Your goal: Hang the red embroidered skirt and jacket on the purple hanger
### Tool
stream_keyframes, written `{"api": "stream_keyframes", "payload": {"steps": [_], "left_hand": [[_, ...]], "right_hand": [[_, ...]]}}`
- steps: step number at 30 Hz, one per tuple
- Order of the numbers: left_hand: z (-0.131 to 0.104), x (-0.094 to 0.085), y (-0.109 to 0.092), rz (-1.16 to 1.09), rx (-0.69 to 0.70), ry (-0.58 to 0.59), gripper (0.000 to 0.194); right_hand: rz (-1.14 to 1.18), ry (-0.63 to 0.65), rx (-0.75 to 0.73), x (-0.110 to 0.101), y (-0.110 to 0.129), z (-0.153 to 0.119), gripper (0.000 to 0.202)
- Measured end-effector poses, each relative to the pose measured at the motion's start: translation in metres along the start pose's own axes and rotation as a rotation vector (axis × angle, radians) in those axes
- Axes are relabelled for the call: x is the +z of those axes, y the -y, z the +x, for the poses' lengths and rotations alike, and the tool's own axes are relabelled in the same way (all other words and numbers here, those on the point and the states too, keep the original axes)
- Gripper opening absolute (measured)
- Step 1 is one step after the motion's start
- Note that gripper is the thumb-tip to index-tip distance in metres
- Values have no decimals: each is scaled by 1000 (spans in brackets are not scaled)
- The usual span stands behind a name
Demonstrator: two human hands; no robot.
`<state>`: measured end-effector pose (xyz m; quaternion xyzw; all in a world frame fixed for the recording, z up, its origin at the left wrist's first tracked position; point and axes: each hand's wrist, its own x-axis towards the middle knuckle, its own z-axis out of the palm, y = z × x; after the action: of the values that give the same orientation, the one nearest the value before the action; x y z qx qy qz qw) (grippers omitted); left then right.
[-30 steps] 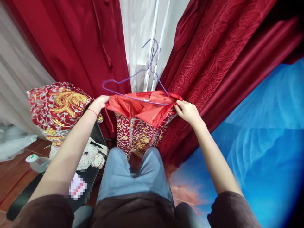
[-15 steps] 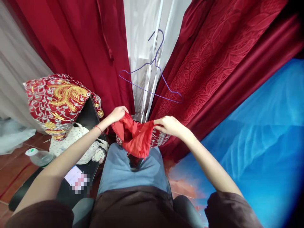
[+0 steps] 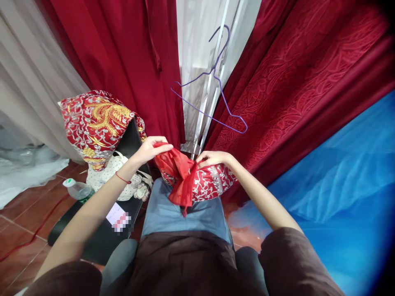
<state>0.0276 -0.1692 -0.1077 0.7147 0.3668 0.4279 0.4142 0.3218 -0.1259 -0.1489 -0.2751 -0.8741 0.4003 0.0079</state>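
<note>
Across my lap lies a red garment with silver embroidery, its plain red lining turned toward me. My left hand pinches the lining's upper left edge, thumb on top. At the garment's upper right edge, my right hand holds the cloth with bent fingers; its fingertips are partly hidden. The lining bunches and folds between both hands, and one corner hangs down over my thighs. Part of the embroidered side shows below my right hand.
A purple hanger hangs ahead before red curtains. To my left, a black chair bears a red-and-gold embroidered garment, a dotted white bag, a bottle and a paper slip. Blue printed cloth spreads at right.
My hands have come closer together, and the lining is now bunched and folded between them. More of the embroidered side shows at right. The whole view has shifted slightly.
</note>
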Motion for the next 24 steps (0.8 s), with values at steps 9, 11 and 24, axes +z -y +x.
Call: {"api": "stream_keyframes", "payload": {"steps": [9,11,24], "left_hand": [[-11,-9,9,198,-233,62,51],[-10,7,4,357,-296,99,60],[35,82,3,-4,-219,69,50]], "right_hand": [[-319,-769,295,-18,43,-11,28],[-389,-1022,397,-23,64,-4,24],[266,-998,190,-25,102,53,32]]}}
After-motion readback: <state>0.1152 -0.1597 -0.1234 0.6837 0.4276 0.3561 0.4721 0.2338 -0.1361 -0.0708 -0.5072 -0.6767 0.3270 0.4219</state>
